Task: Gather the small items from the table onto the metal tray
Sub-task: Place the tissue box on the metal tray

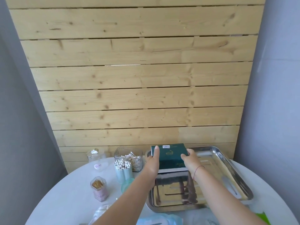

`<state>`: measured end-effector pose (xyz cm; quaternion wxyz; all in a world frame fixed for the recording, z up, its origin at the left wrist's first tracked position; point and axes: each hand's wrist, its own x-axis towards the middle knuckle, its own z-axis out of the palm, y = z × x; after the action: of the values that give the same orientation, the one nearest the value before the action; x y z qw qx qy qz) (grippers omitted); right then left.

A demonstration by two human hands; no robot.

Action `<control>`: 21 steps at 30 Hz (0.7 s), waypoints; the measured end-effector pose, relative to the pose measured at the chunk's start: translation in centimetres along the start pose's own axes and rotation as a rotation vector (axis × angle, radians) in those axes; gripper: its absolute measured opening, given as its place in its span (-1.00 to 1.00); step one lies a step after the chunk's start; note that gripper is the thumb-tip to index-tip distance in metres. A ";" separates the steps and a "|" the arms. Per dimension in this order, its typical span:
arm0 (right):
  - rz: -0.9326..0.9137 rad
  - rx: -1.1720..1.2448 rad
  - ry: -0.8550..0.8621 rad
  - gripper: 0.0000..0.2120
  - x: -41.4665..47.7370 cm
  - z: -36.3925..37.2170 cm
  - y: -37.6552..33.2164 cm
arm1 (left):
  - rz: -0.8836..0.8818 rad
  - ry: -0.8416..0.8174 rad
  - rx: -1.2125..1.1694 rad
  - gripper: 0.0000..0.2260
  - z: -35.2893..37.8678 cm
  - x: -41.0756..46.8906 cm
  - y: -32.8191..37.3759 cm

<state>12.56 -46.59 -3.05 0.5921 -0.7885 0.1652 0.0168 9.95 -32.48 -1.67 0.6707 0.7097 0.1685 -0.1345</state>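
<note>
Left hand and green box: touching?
Touching. Head view: the left hand grips the left side of the green box, one digit lying over its top near the far corner, no gap visible.

place: domestic corner, taken to be a home | shown by: round white table [69, 200] set against pine plank panel [129, 78], flanked by plain grey walls [276, 95] | household sundries laid out: cotton swabs [122, 164], toothpick jar [99, 190], metal tray [214, 161]

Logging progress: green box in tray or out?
In: green box inside the metal tray rim, far-left corner, left hand and right hand gripping its sides.
</note>
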 end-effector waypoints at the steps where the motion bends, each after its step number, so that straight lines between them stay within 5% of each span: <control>1: -0.010 -0.024 0.008 -0.67 -0.1 0.2 0.1 | 0.003 0.007 0.013 -0.32 -0.1 -0.2 -0.1; 8: 0.028 -0.140 0.120 -0.50 -1.5 0.5 -1.4 | -0.085 -0.029 0.052 -0.25 -0.2 -2.4 0.0; 14: -0.253 -0.301 0.361 -0.47 -4.9 1.9 -5.2 | 0.098 0.033 0.072 -0.47 -3.4 -5.0 2.2; 18: -0.429 -0.305 0.232 -0.53 -7.8 4.7 -7.8 | 0.250 0.089 0.079 -0.82 -8.3 -6.2 2.7; 21: -0.489 -0.293 0.042 -0.60 -10.3 6.9 -8.5 | 0.287 0.139 0.069 -0.90 -12.7 -7.3 2.2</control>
<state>6.35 -35.55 5.09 0.4547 -0.8824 -0.0220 -0.1191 3.86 -20.35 4.22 0.6450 0.7567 0.1066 0.0062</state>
